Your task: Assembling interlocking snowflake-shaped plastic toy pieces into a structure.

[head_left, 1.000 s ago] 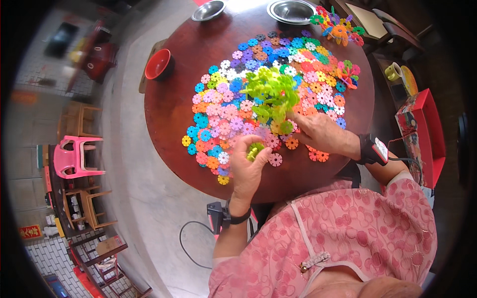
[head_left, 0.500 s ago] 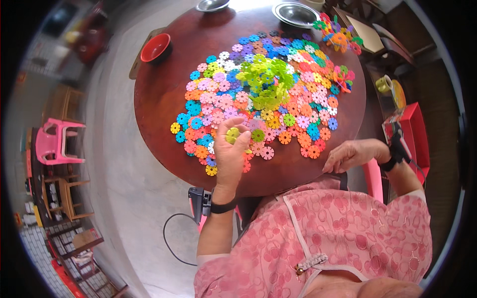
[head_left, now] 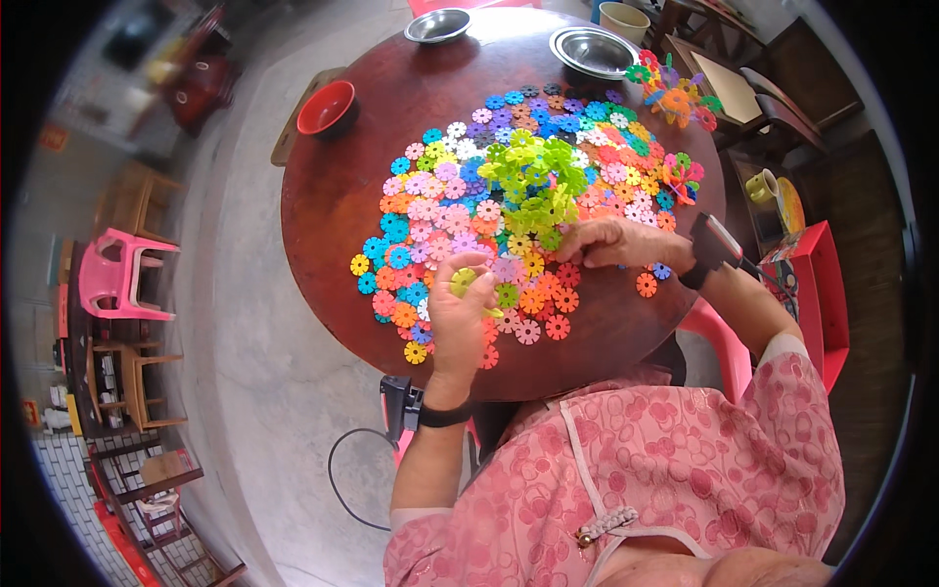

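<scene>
My left hand (head_left: pixel 458 318) is closed in a pinch on a yellow-green flower-shaped disc (head_left: pixel 463 283) at the near side of the pile. Another yellow-green edge sticks out below the thumb. My right hand (head_left: pixel 624 243) lies over the right part of the pile, fingers bent down and together at the discs; what its fingertips hold, if anything, is hidden. Just beyond both hands stands a built cluster of lime-green discs (head_left: pixel 536 176). Around it spread many loose flower-shaped discs (head_left: pixel 425 208) in pink, orange, blue, white and purple. A green disc (head_left: pixel 506 295) lies beside my left thumb.
The round dark-red table (head_left: pixel 337 235) also bears a red bowl (head_left: pixel 328 108) at left, metal bowls (head_left: pixel 437 26) (head_left: pixel 594 52) at the far side, and multicoloured disc assemblies (head_left: pixel 675 101) (head_left: pixel 682 176) at right. A red box (head_left: pixel 822 303) stands beyond the right edge.
My right hand has moved from the table's near right edge forward and left onto the discs. My left hand keeps its yellow-green disc. The whole view has shifted slightly.
</scene>
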Motion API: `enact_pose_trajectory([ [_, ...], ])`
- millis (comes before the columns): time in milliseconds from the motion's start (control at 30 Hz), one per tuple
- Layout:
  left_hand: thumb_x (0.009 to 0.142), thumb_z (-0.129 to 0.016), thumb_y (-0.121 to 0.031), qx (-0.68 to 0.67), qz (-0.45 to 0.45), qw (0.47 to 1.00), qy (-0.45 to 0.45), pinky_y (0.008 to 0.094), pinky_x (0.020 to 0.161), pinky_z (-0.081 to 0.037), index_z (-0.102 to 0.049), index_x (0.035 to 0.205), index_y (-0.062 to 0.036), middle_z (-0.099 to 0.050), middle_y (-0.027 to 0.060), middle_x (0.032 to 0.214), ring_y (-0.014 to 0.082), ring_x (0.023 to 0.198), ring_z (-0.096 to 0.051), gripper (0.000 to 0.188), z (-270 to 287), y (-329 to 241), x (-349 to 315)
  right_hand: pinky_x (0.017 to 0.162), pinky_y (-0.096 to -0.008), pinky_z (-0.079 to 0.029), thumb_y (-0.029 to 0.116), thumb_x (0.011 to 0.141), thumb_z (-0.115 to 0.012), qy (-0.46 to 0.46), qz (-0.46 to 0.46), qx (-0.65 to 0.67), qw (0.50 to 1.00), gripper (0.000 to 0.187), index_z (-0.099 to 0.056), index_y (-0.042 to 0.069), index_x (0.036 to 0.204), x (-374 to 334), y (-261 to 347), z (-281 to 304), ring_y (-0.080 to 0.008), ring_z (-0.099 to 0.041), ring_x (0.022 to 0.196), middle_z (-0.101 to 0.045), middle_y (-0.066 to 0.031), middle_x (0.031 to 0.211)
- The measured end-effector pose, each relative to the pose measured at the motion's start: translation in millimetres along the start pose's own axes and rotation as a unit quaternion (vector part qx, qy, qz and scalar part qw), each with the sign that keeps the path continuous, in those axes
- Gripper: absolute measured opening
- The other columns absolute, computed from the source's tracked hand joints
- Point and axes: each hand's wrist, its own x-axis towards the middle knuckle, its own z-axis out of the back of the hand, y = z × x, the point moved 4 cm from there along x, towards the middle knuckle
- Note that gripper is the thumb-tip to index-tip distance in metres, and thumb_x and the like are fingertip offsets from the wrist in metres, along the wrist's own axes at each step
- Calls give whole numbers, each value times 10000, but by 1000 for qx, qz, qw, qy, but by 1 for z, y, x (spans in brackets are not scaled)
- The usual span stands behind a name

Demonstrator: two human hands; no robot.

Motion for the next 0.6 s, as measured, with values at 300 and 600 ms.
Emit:
enact_pose_trajectory([
  [300, 871, -583, -11, -61, -18, 997, -38, 180, 575, -428, -566, 989, -68, -554, -22, 785, 40, 649, -514, 132, 12, -3, 2, 751, -342, -491, 81, 707, -752, -236, -117, -319, 910, 696, -428, 50, 1322, -91, 36, 15, -232, -573, 856, -557, -108, 1063],
  [600, 860, -610, -29, -65, 14, 998, -21, 233, 594, -458, -576, 987, -66, -595, 21, 768, 84, 637, -526, 137, -1, -6, -3, 980, -395, -405, 120, 561, -854, -230, -262, -297, 889, 997, -308, -33, 1381, -108, -18, 14, -378, -493, 1134, -497, -236, 1186],
])
